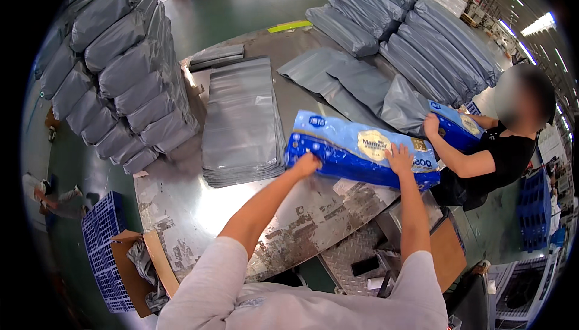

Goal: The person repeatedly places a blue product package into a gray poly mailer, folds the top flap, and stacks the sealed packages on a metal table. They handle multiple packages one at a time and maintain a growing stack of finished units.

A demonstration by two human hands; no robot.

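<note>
A long blue plastic-wrapped tissue pack (338,140) lies across the table in front of me, slanting down to the right. Closed fingers of my left hand (306,165) grip its left end, low on the near side. Spread out on its top, towards the right end, my right hand (399,161) rests with fingers apart. To the left of the pack is a flat stack of grey plastic bags (241,125). Beyond it, loose grey bags (344,83) spread over the metal table (229,215). The pack's underside is hidden.
At the right, a co-worker in black (506,143) holds another blue pack (461,126) at a grey bag's mouth. Filled grey bags (126,71) are piled high at left; more bags (422,47) stand at back right. An open cardboard box (129,270) sits by the table's near left edge.
</note>
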